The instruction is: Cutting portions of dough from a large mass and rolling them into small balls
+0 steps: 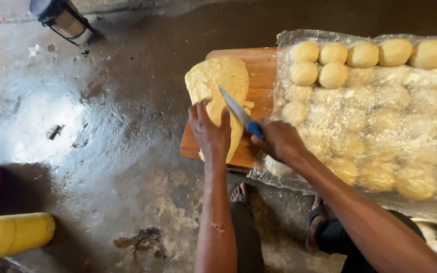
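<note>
Dough lies at the wooden board's left edge; left hand presses flat, open, right hand grips a blue-handled knife. Wet floor lies open leftward; yellow container bottom-left.

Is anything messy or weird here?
Yes. The wooden board with the dough sits right on a wet, stained floor, and the plastic sheet is dusted white with flour around the dough balls. A yellow container lies tipped on its side.
</note>
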